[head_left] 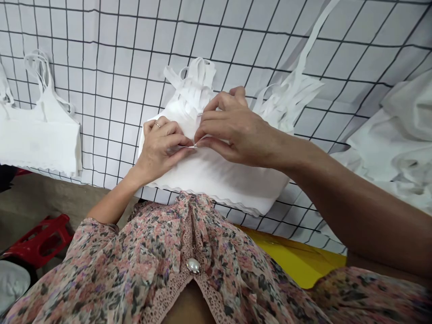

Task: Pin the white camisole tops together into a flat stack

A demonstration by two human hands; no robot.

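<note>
A pile of white camisole tops (229, 175) with thin straps lies in front of me, its scalloped hem toward my body. My left hand (165, 141), with a ring on one finger, pinches a small edge of white fabric near the middle of the top one. Thumb and fingertips of my right hand (232, 128) are closed at the same spot, on the white fabric edge beside the left fingertips. Exactly what lies between the fingertips is too small to make out. Bundled straps (195, 81) stick up beyond my hands.
The table cloth (111, 90) is white with a black grid. Another stack of white tops (40, 135) lies at the left, and a heap of white garments (394, 139) at the right. A red plastic stool (43, 240) stands on the floor, and something yellow (297, 258) shows below the table edge.
</note>
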